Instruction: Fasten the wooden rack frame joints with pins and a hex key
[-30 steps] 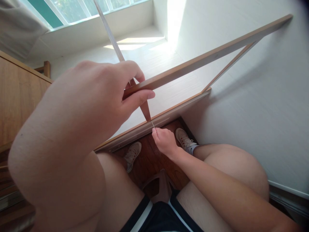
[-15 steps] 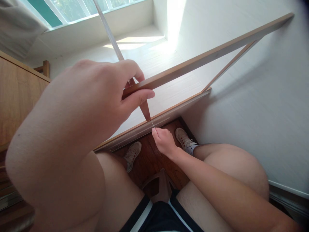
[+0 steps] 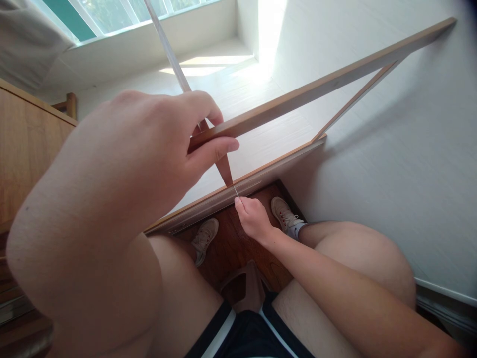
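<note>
My left hand (image 3: pixel 149 149) fills the left of the view, closed around the top rail of a thin wooden frame (image 3: pixel 320 87) that stands on edge in front of me. Thumb and fingers pinch the rail where an upright strip (image 3: pixel 171 54) meets it. Lower down, my right hand (image 3: pixel 253 219) is pinched on a thin metal pin (image 3: pixel 235 191) set against the frame's bottom rail (image 3: pixel 261 171), at the tip of a pointed wooden piece (image 3: pixel 224 171). The pin's far end is hidden at the joint.
I sit with bare knees and white shoes (image 3: pixel 285 215) on a dark wood floor (image 3: pixel 231 248). A white panelled wall (image 3: pixel 410 174) is on the right, a wooden cabinet (image 3: pixel 26 144) on the left, a bright window (image 3: pixel 112 15) behind.
</note>
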`<state>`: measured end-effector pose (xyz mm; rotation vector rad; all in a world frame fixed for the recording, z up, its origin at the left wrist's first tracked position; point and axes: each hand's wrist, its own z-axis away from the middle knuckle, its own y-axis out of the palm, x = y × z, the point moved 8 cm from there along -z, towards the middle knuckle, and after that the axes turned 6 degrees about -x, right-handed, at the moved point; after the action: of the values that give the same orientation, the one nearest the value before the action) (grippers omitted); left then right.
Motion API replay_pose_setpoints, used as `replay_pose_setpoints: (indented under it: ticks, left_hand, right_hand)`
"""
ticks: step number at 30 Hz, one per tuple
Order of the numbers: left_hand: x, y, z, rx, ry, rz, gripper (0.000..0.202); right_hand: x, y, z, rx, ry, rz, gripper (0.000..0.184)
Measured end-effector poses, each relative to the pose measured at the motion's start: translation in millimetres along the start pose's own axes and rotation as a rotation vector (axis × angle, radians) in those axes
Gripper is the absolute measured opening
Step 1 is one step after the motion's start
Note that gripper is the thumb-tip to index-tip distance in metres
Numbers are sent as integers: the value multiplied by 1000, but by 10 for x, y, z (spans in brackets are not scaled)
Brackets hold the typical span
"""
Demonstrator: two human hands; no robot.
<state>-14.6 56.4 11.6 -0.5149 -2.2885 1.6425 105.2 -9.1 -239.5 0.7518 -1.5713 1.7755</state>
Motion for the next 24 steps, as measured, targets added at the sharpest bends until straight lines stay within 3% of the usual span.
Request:
replay_pose_setpoints:
  ticks: [24]
  left_hand:
    - [-5,-5,-3,-11,17,-20,59]
  right_hand:
    - [-40,81,21,42,72,-284,47]
